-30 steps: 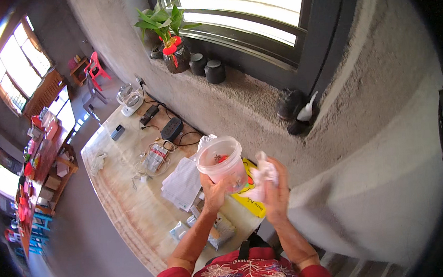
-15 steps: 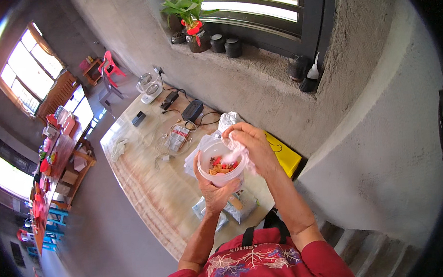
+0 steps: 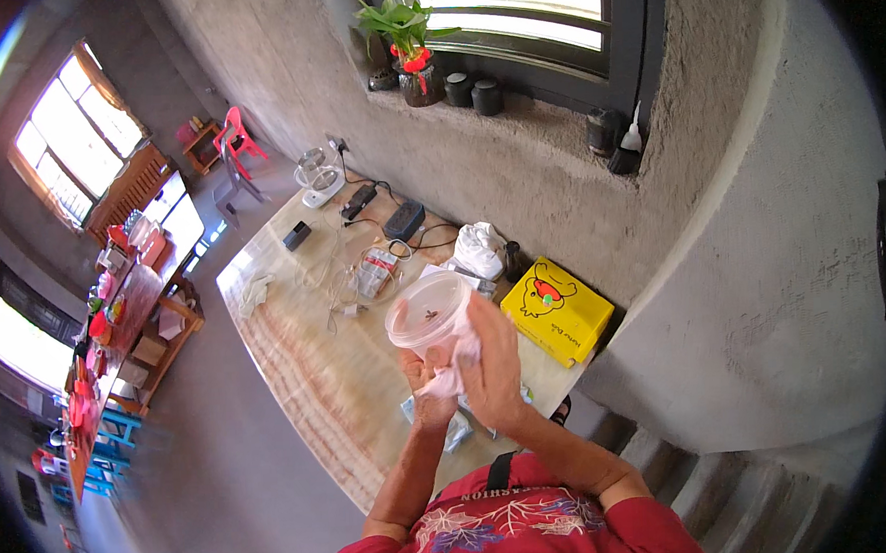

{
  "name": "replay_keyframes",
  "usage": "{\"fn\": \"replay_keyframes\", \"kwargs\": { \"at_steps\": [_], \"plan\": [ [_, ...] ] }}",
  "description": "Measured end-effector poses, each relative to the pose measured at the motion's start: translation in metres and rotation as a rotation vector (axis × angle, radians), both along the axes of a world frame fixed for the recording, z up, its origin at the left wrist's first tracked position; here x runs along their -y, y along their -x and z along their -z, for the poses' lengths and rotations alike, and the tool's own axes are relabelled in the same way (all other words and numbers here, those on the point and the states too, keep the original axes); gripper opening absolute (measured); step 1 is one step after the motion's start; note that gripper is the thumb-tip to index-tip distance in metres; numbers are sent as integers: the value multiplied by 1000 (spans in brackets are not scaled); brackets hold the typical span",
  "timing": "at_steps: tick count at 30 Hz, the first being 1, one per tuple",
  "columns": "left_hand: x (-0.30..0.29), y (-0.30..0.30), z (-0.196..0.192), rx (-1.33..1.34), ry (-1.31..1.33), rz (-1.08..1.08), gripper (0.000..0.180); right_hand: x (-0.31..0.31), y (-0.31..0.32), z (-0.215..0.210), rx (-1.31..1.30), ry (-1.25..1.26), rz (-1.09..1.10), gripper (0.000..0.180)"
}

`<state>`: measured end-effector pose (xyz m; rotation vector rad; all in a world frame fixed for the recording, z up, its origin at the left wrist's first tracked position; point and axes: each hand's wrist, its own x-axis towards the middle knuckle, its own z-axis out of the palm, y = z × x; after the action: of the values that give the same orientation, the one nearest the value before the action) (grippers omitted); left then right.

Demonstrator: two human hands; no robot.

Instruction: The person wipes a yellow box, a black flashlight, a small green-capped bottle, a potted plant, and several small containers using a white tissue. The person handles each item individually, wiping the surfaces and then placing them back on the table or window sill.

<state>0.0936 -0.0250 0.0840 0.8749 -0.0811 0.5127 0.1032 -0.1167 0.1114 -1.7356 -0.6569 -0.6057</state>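
A clear plastic tub point(image 3: 413, 325) is held up over the near part of the table, its round rim tilted. My left hand point(image 3: 427, 382) is closed around the tub's lower side from below. Against the tub's right side lies my right hand point(image 3: 495, 359), fingers bent over it and a pale pink cloth point(image 3: 450, 378) pressed beneath them. A small dark brown piece shows inside the tub; whatever lies deeper is hard to make out. Packets point(image 3: 458, 434) on the table are partly covered by my forearms.
A yellow box point(image 3: 562, 315) and a white bag point(image 3: 479, 250) sit by the wall. Cables and a black adapter point(image 3: 404, 220) lie farther back, beside a glass-topped appliance point(image 3: 320, 179). Stairs point(image 3: 664, 475) descend at the right. A potted plant point(image 3: 397, 24) stands on the windowsill.
My right hand with the cloth has moved from the tub's inside to its outer right side. The tub has turned, and the red and orange pieces inside no longer show.
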Motion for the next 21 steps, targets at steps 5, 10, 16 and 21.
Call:
{"fn": "replay_keyframes", "kwargs": {
  "at_steps": [5,10,16,21],
  "plan": [
    [-10,20,10,-71,-6,147,65,9,-29,-30,-552,-293,-284,39],
    [-10,21,12,-44,-7,80,66,7,-34,-4,-741,-395,-449,35],
    [-32,10,23,-131,77,21,66,-9,20,11,-3,114,-63,41],
    [-26,14,18,-118,3,34,61,-7,21,8,112,185,-2,43]
  ]
}}
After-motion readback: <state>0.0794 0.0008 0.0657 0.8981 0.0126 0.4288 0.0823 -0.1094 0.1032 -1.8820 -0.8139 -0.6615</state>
